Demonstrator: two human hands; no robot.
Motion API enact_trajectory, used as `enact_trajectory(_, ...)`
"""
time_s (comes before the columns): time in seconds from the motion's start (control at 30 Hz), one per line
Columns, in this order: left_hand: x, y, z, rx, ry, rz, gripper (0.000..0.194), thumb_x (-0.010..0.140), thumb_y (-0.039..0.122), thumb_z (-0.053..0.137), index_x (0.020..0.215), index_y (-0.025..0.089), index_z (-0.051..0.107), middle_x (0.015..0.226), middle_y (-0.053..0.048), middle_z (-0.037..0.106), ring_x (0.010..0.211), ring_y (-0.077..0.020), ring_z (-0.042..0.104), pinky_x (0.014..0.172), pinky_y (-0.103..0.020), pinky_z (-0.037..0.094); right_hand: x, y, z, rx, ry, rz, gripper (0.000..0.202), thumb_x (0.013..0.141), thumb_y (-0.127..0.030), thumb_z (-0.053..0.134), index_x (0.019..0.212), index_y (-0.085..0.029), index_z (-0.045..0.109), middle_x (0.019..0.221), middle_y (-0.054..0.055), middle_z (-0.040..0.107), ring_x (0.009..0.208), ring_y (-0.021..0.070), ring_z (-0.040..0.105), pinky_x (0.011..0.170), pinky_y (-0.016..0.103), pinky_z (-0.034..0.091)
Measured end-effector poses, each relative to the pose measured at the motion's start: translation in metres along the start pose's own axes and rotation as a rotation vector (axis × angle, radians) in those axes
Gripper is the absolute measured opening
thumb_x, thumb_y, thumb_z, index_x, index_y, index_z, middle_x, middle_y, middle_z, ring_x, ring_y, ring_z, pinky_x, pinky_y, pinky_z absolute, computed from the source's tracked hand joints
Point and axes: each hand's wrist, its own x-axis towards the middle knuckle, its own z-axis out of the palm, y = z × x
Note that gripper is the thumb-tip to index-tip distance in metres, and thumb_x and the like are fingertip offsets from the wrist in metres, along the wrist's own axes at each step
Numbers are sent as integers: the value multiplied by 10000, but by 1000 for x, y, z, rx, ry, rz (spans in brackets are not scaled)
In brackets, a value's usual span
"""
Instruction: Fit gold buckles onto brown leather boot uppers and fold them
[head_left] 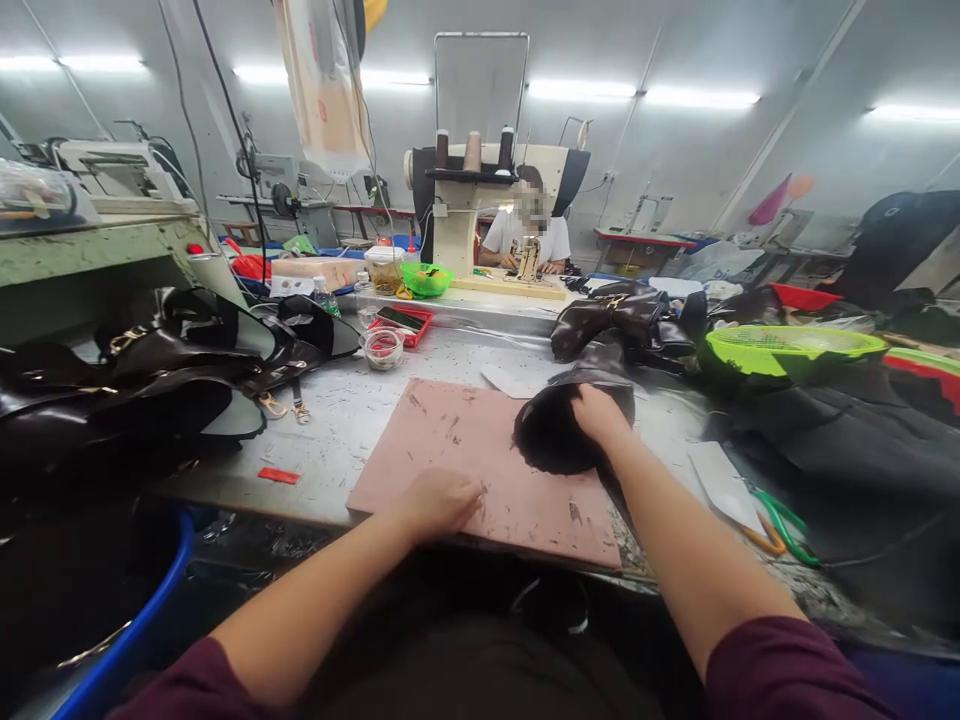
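Note:
My right hand (600, 412) grips the edge of a dark leather boot upper (546, 432), with its wide, black opening turned towards me. The upper lies over the right part of a pink cutting board (427, 425) scored with dark marks. Resting low on that board, my left hand (442, 500) has its fingers curled together; whether anything small is between them is hidden. A pale sheet (517, 380) lies partly under the upper's far side.
Glossy dark boot uppers with gold buckles (135, 370) pile up at left; more uppers (622, 320) lie at right. Green- and orange-handled scissors (784, 525) lie by dark fabric. A clear tub (382, 348) and red tray (420, 328) stand behind the board. A person sits behind a sewing machine (457, 220).

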Motion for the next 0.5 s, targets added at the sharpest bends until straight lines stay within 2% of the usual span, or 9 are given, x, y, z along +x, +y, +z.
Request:
enact_trajectory(0.13, 67, 16, 7, -87, 132, -244, 436, 803, 449, 468, 1084, 119, 515, 1155, -206, 553, 1079, -332, 513, 873, -425, 393, 0, 21, 11, 106, 77, 57, 269, 869, -252, 496, 1123, -175, 543, 1169, 94, 561, 1060, 210, 533, 906, 376, 418)
enact_trajectory(0.23, 117, 26, 15, -188, 177, -336, 413, 759, 435, 545, 991, 94, 554, 1095, -225, 580, 1098, -364, 491, 889, -444, 377, 6, 28, 18, 165, 158, 132, 268, 874, -293, 498, 1108, -166, 535, 1133, 74, 563, 984, 195, 560, 842, 404, 461)
enact_trajectory(0.3, 138, 34, 18, -266, 220, -363, 361, 707, 364, 624, 936, 91, 563, 1050, -225, 600, 1081, -374, 499, 878, -450, 387, 11, 31, 17, 194, 220, 186, 267, 874, -316, 498, 1096, -172, 535, 1120, 68, 556, 941, 182, 567, 805, 395, 480)
enact_trajectory(0.4, 143, 47, 19, -419, 307, -342, 249, 761, 217, 552, 984, 110, 525, 991, -165, 640, 959, -284, 590, 789, -376, 460, 13, 34, 9, 238, 312, 197, 264, 884, -308, 472, 1099, -170, 537, 1125, 86, 557, 956, 192, 561, 822, 399, 466)
enact_trajectory(0.5, 117, 46, 16, -559, 379, -254, 220, 808, 153, 453, 1025, 158, 488, 960, -73, 661, 858, -179, 626, 721, -283, 492, 5, 32, 5, 283, 335, 84, 316, 881, -259, 385, 1111, -126, 556, 1101, 128, 597, 1021, 243, 544, 870, 405, 431)
